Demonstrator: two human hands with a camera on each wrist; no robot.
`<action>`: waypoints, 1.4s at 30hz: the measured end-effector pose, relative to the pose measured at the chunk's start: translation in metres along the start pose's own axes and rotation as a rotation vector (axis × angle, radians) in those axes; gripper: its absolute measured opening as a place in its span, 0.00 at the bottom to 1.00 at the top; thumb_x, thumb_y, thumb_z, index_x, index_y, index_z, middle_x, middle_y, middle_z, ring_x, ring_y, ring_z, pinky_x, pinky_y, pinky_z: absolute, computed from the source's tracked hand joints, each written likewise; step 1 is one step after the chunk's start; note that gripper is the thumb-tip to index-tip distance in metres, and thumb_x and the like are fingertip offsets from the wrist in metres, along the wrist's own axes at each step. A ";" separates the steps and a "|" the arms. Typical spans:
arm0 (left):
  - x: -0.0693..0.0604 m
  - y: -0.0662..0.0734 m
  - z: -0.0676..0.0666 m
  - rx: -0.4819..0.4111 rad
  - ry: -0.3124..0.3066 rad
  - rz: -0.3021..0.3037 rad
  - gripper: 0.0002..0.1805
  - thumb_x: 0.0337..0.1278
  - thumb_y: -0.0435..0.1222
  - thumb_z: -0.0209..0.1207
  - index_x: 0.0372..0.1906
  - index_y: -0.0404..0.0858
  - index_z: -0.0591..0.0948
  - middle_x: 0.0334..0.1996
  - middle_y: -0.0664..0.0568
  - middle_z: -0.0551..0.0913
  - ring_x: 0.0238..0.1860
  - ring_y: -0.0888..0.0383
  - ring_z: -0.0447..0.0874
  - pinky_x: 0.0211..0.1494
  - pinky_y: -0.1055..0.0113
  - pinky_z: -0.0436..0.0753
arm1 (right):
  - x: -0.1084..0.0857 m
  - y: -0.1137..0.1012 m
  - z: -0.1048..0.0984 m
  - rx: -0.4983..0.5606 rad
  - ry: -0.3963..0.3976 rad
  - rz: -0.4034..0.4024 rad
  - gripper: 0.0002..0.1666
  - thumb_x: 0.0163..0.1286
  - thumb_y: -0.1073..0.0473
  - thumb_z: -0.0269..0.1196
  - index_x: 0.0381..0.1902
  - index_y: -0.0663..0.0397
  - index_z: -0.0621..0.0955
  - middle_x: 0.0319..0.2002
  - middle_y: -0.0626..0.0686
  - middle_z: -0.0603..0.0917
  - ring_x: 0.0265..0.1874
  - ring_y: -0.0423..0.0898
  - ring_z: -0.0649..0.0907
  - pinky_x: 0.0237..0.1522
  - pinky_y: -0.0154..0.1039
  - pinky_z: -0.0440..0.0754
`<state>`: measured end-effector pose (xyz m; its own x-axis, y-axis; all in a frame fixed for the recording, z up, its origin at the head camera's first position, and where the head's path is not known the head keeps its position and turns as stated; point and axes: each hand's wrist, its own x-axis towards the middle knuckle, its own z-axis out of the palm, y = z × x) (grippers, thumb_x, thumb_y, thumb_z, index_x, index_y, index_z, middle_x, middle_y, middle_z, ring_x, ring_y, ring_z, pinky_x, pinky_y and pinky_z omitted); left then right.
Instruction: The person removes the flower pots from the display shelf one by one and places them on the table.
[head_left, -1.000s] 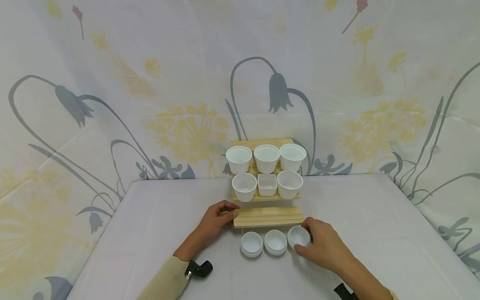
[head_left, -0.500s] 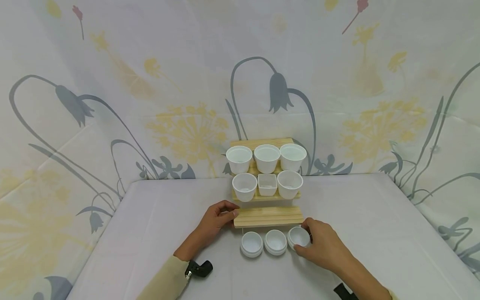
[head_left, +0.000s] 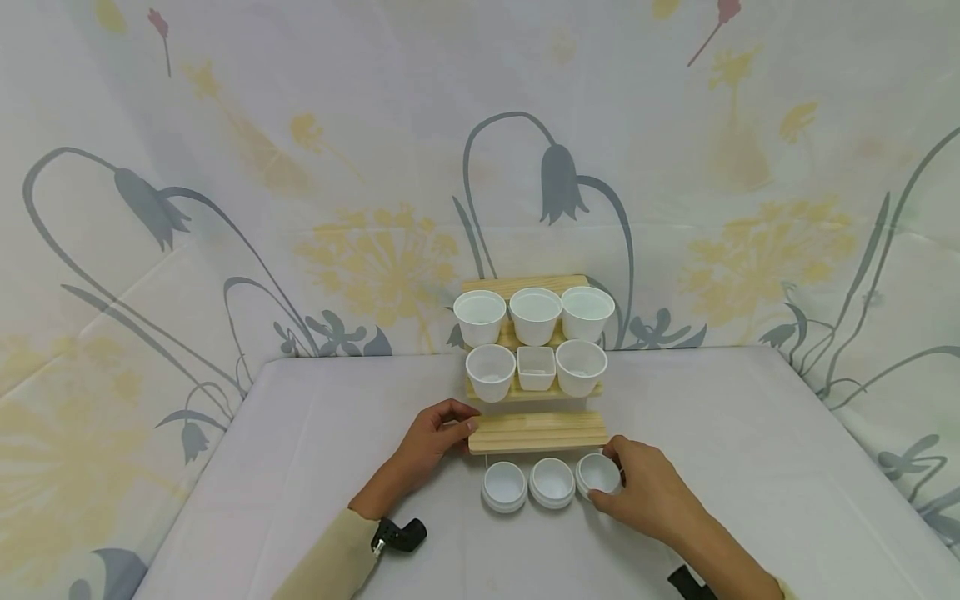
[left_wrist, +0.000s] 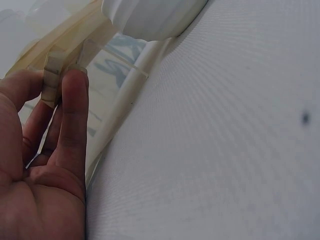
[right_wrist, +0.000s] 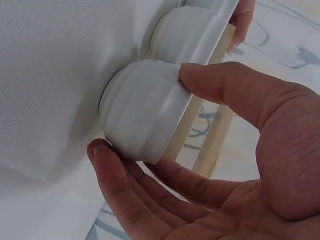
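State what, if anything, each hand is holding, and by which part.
The left hand pinches the front wooden board at its left end. The right hand holds the front row's rightmost white cup by its outer wall.

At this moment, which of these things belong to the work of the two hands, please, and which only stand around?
Belonging, it seems:
front board, pinched by the left hand
right bowl, held by the right hand

Untouched, so perhaps just around:
left bowl
middle bowl
square cup
five round cups
rear boards
floral backdrop
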<state>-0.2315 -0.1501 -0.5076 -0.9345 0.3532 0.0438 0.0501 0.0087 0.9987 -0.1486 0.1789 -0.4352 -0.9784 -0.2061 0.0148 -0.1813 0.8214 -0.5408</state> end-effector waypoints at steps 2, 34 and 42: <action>0.000 0.000 0.000 -0.001 -0.002 -0.002 0.16 0.75 0.32 0.62 0.59 0.25 0.79 0.48 0.48 0.83 0.38 0.59 0.86 0.41 0.68 0.87 | 0.000 -0.001 -0.001 -0.005 -0.003 0.007 0.32 0.51 0.56 0.85 0.49 0.65 0.83 0.31 0.50 0.82 0.31 0.43 0.78 0.32 0.40 0.78; 0.001 -0.001 -0.001 0.003 -0.002 -0.004 0.16 0.76 0.33 0.62 0.59 0.25 0.79 0.49 0.48 0.83 0.41 0.59 0.86 0.43 0.68 0.87 | 0.003 -0.004 -0.029 0.022 0.124 -0.065 0.27 0.61 0.51 0.80 0.47 0.63 0.81 0.41 0.55 0.85 0.40 0.51 0.85 0.46 0.50 0.86; 0.001 -0.001 -0.001 -0.004 -0.004 -0.007 0.17 0.76 0.33 0.62 0.59 0.26 0.79 0.50 0.47 0.82 0.41 0.59 0.86 0.43 0.68 0.87 | 0.008 -0.010 -0.037 0.040 0.153 -0.076 0.29 0.62 0.52 0.80 0.50 0.65 0.81 0.43 0.56 0.86 0.42 0.53 0.86 0.48 0.53 0.87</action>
<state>-0.2325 -0.1505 -0.5084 -0.9335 0.3568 0.0364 0.0418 0.0075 0.9991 -0.1581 0.1892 -0.3985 -0.9664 -0.1805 0.1832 -0.2539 0.7841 -0.5663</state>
